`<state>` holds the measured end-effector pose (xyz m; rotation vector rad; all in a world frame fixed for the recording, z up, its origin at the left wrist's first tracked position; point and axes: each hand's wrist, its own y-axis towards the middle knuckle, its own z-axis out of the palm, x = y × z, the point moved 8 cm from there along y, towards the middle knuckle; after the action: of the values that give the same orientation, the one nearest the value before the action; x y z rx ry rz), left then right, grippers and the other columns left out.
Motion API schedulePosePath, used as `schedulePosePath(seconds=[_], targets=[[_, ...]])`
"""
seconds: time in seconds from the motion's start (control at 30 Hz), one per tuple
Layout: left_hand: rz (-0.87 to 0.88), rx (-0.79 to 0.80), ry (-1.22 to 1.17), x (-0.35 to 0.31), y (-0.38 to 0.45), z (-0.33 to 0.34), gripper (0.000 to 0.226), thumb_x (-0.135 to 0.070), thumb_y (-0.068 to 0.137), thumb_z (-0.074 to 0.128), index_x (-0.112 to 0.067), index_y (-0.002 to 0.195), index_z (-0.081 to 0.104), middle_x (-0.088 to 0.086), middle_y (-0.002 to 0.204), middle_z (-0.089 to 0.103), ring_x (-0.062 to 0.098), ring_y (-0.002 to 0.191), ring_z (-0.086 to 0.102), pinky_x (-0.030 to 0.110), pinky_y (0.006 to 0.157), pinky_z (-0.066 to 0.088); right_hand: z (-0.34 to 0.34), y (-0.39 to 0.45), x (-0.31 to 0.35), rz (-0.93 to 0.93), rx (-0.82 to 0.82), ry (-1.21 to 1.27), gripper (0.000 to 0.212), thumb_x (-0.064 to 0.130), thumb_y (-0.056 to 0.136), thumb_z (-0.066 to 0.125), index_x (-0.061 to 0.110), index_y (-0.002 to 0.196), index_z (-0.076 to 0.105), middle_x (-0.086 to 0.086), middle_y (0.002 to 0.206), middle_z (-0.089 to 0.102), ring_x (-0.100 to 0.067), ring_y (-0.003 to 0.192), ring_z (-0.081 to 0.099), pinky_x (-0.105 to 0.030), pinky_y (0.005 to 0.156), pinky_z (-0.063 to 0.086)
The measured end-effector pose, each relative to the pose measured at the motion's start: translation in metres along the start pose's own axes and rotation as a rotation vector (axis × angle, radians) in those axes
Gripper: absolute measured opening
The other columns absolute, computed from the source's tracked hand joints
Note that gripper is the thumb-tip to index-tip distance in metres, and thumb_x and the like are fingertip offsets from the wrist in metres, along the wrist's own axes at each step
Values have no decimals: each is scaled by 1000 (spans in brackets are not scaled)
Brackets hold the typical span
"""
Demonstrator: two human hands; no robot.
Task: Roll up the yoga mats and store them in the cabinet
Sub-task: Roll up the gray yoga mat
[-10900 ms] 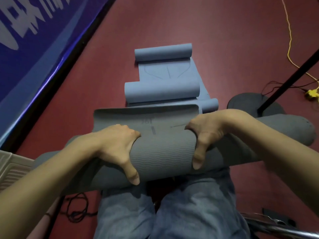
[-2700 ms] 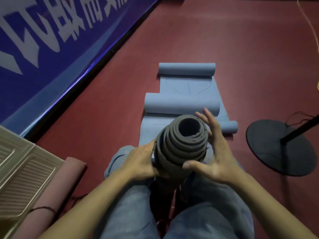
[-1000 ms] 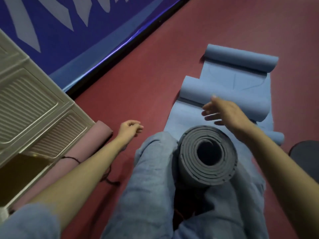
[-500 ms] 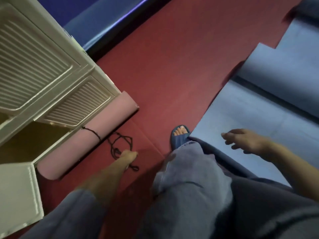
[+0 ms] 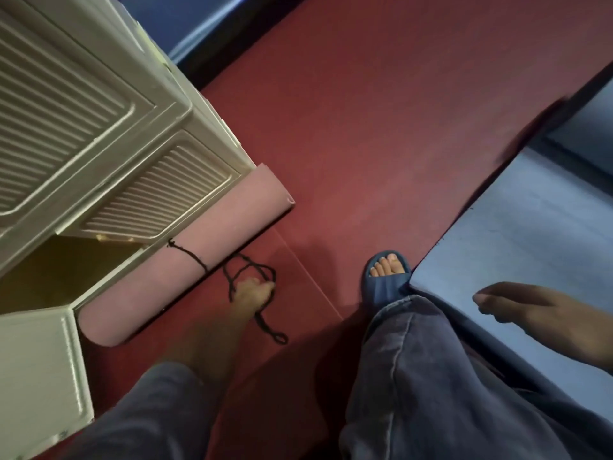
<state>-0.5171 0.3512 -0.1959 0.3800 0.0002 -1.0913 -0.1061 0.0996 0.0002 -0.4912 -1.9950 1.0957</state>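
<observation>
My left hand (image 5: 252,293) reaches down to the red floor and its fingers close on a black cord (image 5: 265,313) that lies in loops there. The cord lies beside a rolled pink mat (image 5: 185,260), which has another black cord tied round it. My right hand (image 5: 527,305) hovers with relaxed fingers over a flat blue mat (image 5: 517,234) and holds nothing. The grey rolled mat is out of view.
A cream plastic cabinet (image 5: 83,134) with louvred doors stands at left, one lower door open, touching the pink mat. My jeans-clad legs (image 5: 431,376) and a blue sandal (image 5: 386,277) fill the lower middle. A blue banner (image 5: 185,24) runs along the far wall.
The view has swung left and down, away from the grey roll on my lap. My left hand has reached the black cord on the floor. My right hand has stayed over the blue mat.
</observation>
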Motion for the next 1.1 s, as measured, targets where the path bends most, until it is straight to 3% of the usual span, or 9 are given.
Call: schedulePosePath(seconds=[0.1, 0.17, 0.23, 0.33, 0.47, 0.73, 0.9, 1.03, 1.1], targets=[[31, -245, 526, 5, 11, -8, 45, -12, 93, 43, -23, 49, 49, -8, 43, 47, 18, 35, 43, 27, 43, 39, 10, 1, 6, 36, 15, 53, 17, 71, 82, 59, 61, 94, 66, 31, 96, 71, -1, 103, 65, -37, 102, 47], [-514, -736, 1032, 96, -1, -10, 10, -19, 91, 65, -21, 82, 62, 1, 77, 68, 23, 66, 65, 35, 63, 52, 15, -1, 4, 52, 9, 62, 12, 56, 92, 58, 55, 93, 69, 24, 96, 73, -3, 101, 67, -37, 99, 49], [-1063, -1293, 1287, 187, -58, 1, 37, -27, 92, 64, -16, 126, 53, 7, 129, 64, 28, 117, 64, 41, 98, 51, 17, -4, 3, 84, -1, 100, 18, 48, 96, 58, 41, 94, 75, 17, 96, 76, -8, 101, 68, -34, 94, 50], [-1332, -1481, 1729, 252, -110, 38, 37, -30, 93, 64, -16, 126, 58, 10, 134, 63, 31, 124, 62, 38, 101, 51, 5, -12, -12, 147, -48, 159, 20, 42, 97, 60, 27, 103, 73, 9, 99, 77, -14, 103, 68, -31, 86, 49], [-877, -1895, 1455, 225, -91, 76, 26, -33, 95, 68, -16, 115, 70, 10, 120, 72, 31, 116, 65, 33, 95, 51, -13, -29, -33, 207, -137, 197, 23, 42, 97, 62, 24, 108, 71, 5, 99, 77, -20, 101, 68, -40, 87, 49], [-387, -1651, 1419, 141, -13, 197, 34, -20, 100, 64, -18, 68, 52, -3, 52, 61, 14, 46, 55, 30, 59, 44, -48, -119, 0, -20, -368, 168, 16, 34, 101, 59, 24, 105, 72, 5, 98, 77, -17, 97, 72, -45, 95, 52], [-338, -1046, 1665, 156, 118, 354, 20, -24, 99, 67, -15, 82, 63, -12, 55, 53, 9, 55, 47, 24, 57, 40, -64, -224, 49, -310, -583, 101, 10, 27, 92, 72, 31, 102, 72, 16, 99, 77, -5, 100, 71, -38, 95, 53], [-289, -511, 1743, 217, 217, 498, 16, -19, 101, 65, -8, 89, 66, 0, 75, 70, 14, 72, 63, 28, 72, 51, -44, -326, 112, -725, -736, -109, 70, 14, 81, 84, 41, 138, 53, 28, 144, 52, 3, 143, 37, -23, 115, 32], [-310, -330, 1709, 254, 240, 554, 16, -18, 103, 62, -4, 96, 64, 5, 81, 72, 23, 74, 71, 41, 77, 58, -25, -372, 128, -910, -771, -157, 70, 16, 81, 85, 33, 142, 54, 24, 148, 49, 0, 150, 24, -17, 117, 25]])
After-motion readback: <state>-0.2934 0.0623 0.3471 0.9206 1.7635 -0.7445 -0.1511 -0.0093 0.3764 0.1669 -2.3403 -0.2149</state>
